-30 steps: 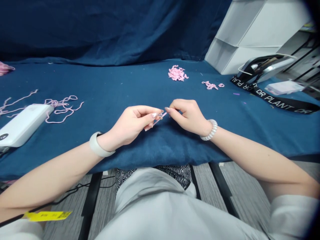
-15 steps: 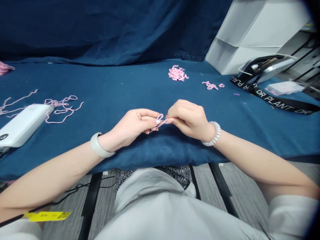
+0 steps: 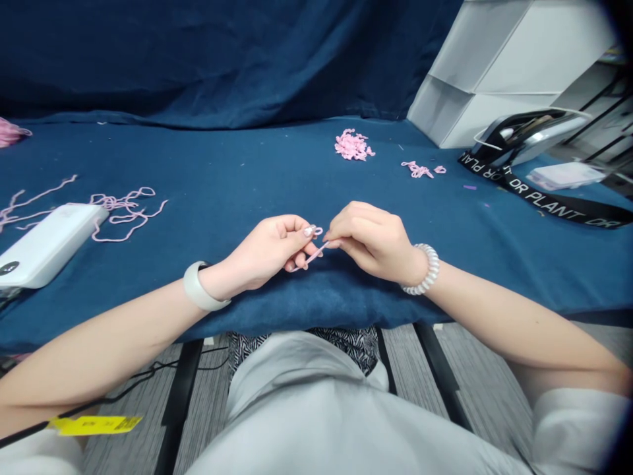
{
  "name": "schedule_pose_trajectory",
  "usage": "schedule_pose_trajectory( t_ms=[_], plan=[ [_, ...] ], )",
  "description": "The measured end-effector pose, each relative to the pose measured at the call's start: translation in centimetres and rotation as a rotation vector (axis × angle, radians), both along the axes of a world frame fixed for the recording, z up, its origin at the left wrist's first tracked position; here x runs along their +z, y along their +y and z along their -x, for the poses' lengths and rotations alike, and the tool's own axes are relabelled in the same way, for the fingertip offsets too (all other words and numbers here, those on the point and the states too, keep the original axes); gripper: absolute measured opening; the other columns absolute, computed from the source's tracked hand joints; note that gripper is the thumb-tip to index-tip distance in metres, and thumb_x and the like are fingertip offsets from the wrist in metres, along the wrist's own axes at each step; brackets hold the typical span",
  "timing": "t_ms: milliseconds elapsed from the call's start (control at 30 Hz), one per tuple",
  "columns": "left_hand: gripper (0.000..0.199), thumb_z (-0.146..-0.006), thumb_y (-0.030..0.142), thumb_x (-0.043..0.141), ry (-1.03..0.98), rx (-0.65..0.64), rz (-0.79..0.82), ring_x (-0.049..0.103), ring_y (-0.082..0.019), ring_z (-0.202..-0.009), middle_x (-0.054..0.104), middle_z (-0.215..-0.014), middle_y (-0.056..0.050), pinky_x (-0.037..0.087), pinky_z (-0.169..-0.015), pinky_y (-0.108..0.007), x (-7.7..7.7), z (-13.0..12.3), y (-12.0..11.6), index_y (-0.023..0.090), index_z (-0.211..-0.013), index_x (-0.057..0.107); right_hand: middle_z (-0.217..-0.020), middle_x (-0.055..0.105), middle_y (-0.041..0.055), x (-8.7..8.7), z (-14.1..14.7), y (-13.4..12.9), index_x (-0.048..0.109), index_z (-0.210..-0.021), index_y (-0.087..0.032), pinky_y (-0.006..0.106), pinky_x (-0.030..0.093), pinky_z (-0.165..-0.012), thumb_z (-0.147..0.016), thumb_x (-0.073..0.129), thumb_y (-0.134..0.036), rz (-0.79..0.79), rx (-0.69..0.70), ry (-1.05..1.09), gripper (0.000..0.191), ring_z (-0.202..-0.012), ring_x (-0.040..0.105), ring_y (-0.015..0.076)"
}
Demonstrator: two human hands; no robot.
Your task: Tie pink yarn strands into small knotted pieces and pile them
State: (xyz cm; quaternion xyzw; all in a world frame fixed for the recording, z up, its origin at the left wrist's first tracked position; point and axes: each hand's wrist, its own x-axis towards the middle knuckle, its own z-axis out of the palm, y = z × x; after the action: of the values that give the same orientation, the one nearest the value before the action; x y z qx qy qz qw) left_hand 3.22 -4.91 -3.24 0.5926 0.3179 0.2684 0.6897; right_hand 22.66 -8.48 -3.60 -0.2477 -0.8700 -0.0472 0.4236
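- The left hand (image 3: 262, 254) is curled, its thumb and fingertips pinching a short pink cord (image 3: 316, 254) that forms a small loop at the top.
- The right hand (image 3: 373, 241) is closed too, its fingertips meeting the cord from the other side; the fingers hide where it passes between them, so any knot there cannot be made out.
- The cord is held just above a padded fold of the blue cloth (image 3: 316, 293) at the near edge of the tabletop (image 3: 237, 171).
- A white wristband (image 3: 200, 287) circles the left wrist, and a pale coiled bracelet (image 3: 428, 269) circles the right.
- Farther off lie a heap of pink cord pieces (image 3: 352, 145) and a smaller cluster (image 3: 418, 170).
- Loose pink yarn (image 3: 126, 211) lies beside a white rectangular device (image 3: 47, 245), which is cut off by the frame; its dark round mark is unreadable.
- A black lanyard (image 3: 539, 196) reads "DR PLANT" repeatedly in white, partly twisted and running out of view.
- A silver pouch (image 3: 529, 135) lies near the lanyard; its contents are hard to make out.
- The yellow tag (image 3: 93, 425) near the floor has print too small to read.
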Motion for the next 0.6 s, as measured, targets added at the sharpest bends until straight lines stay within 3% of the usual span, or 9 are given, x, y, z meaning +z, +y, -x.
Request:
schedule_pose_trajectory(
  t_ms=[300,500,600],
  plan=[
    [0.038,-0.075,0.047,0.072,-0.075,-0.102,0.027,0.044,-0.004,-0.037,0.055,-0.046,0.003,0.032,-0.037,-0.013,-0.21,-0.15,-0.64,0.014,-0.072,0.054,-0.071,0.065,0.0048,0.14,0.50,-0.46,0.061,-0.079,-0.014,0.028,0.049,-0.065,-0.086,0.063,-0.017,-0.015,-0.009,0.103,0.008,-0.067,0.058,0.0133],
    [0.037,-0.074,0.044,0.074,-0.076,-0.116,0.054,0.049,-0.003,-0.041,0.066,-0.062,-0.001,0.033,-0.038,-0.013,0.01,-0.11,-0.58,0.013,-0.071,0.055,-0.070,0.065,0.0061,0.01,0.60,-0.55,0.061,-0.077,-0.013,0.028,0.048,-0.065,-0.086,0.064,-0.021,-0.022,-0.010,0.126,0.012,-0.066,0.058,0.0140],
    [0.036,-0.073,0.043,0.074,-0.076,-0.124,0.063,0.048,-0.003,-0.041,0.064,-0.060,0.000,0.032,-0.038,-0.014,0.11,-0.09,-0.62,0.012,-0.070,0.055,-0.070,0.065,0.0060,0.00,0.64,-0.54,0.060,-0.077,-0.013,0.028,0.048,-0.065,-0.086,0.064,-0.023,-0.019,-0.009,0.124,0.014,-0.066,0.057,0.0138]
  ],
)
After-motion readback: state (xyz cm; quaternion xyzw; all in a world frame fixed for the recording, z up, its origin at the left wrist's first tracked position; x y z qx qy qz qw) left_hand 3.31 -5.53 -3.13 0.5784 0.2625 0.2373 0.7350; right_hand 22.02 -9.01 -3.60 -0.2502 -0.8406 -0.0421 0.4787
